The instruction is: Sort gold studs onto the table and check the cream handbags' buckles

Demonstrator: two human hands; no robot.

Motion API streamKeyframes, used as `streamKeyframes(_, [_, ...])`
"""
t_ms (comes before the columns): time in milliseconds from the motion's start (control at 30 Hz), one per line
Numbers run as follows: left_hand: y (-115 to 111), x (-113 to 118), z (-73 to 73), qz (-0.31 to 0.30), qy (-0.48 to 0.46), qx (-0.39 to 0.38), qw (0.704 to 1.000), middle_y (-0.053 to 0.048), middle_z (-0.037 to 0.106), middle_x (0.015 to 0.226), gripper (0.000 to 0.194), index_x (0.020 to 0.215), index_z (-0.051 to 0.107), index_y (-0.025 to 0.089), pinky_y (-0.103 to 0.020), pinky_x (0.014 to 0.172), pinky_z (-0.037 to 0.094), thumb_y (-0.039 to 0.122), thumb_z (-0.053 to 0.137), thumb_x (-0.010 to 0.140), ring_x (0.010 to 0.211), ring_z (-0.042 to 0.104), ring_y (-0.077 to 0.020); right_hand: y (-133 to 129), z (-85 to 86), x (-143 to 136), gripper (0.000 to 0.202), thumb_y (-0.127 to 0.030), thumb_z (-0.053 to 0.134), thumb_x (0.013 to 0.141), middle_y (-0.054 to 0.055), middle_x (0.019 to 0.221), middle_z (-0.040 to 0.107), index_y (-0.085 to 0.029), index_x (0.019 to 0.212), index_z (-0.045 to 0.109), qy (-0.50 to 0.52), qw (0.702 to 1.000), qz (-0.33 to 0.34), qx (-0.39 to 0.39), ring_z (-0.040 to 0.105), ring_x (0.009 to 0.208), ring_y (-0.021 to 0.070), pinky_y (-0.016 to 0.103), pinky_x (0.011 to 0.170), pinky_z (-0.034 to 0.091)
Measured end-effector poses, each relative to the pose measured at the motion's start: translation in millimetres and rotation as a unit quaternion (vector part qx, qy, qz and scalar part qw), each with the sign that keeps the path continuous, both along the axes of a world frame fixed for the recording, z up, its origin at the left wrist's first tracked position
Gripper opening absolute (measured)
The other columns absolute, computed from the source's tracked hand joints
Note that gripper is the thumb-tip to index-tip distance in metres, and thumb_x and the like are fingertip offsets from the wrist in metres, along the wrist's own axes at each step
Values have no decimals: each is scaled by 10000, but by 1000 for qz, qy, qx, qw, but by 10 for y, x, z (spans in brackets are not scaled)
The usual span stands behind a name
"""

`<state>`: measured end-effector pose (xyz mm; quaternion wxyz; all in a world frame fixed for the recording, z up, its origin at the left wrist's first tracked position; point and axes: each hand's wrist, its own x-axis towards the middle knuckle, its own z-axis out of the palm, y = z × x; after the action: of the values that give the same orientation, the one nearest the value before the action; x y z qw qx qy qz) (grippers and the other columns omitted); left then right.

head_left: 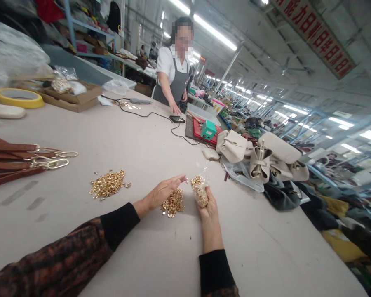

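My right hand (208, 204) grips a clear plastic bag (199, 192) partly filled with small gold metal pieces. Beside it, my left hand (163, 192) is held on edge with its fingers stretched out, against the far left side of a small pile of gold rivet-like pieces (173, 203) on the table (136, 255). Farther left lies a larger heap of similar gold pieces (107, 184), a few of them scattered around it. A single loose piece or two sits between my left fingertips and the bag.
Brown straps (15, 159) with gold clasps lie at the left, near a yellow tape roll (18, 98) and a cardboard tray (77, 99). Across the table a co-worker (173, 74) reaches toward a small black device (177, 119). A green box (208, 130) and cream handbags (261, 161) line the right edge.
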<state>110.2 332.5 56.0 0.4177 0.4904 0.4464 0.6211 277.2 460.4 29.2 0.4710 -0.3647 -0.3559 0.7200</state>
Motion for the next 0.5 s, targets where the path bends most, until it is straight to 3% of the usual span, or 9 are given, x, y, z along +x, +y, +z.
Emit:
streamKeyframes(200, [6, 33, 62, -27, -34, 17, 999, -101, 484, 1449, 591, 1389, 483, 167, -450, 1186, 267, 559, 413, 952, 1351, 430, -250, -82, 79, -96, 318, -451, 680, 749, 67, 989, 736, -189, 930, 669, 7, 999, 38, -18, 660, 1057, 232, 392, 916, 548])
streamKeyframes(333, [-47, 90, 155, -6, 57, 18, 998, -95, 424, 1497, 613, 1416, 444, 157, -423, 1200, 226, 517, 498, 923, 1395, 357, -256, -175, 104, -167, 331, -478, 696, 732, 50, 970, 737, -200, 911, 674, 16, 997, 67, -34, 666, 1037, 217, 368, 929, 541])
streamKeyframes(500, [-107, 223, 108, 35, 152, -7, 988, -103, 377, 1524, 853, 1523, 187, 162, -399, 1188, 253, 441, 636, 853, 1383, 368, -273, -391, 113, -325, 399, -516, 703, 731, 70, 976, 737, -175, 938, 696, 32, 989, 139, -46, 687, 962, 232, 388, 912, 544])
